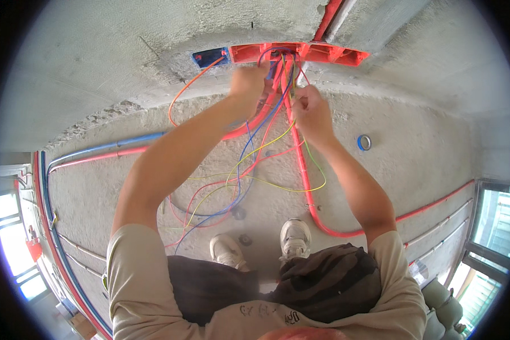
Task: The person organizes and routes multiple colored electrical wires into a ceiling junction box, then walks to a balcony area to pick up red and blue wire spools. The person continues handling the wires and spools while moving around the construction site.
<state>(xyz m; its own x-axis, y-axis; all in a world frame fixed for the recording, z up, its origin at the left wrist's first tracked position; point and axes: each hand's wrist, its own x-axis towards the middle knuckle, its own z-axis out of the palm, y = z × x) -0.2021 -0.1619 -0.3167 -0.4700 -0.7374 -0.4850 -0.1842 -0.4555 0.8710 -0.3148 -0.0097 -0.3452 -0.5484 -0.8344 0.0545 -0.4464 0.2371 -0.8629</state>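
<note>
While both forearms are raised toward a row of red boxes (313, 52) set in bare concrete, the person's left hand (248, 85) stands just below the row's left part and the right hand (313, 107) lower down, to the right of the wires. The left hand is blurred; its fingers appear bent, but whether they grip anything cannot be told. On the right hand, thumb and forefinger are drawn together and the other fingers curled; the wires pass close by the fingertips, though a firm hold on one cannot be confirmed.

The wires leave the opening near the middle of the row and run down between the hands. Among them, a blue wire (277, 107) and a yellow-green wire (325, 175) hang in loose, crossing loops, mixed with red strands. An orange wire (175, 96) curves down from a dark blue box (209, 58) at the row's left end.

A red pipe (303, 170) descends from the boxes and bends right. Near the right forearm, on the concrete, lies a blue ring-shaped roll (360, 142). Two light shoes (296, 238) show below the loops.
</note>
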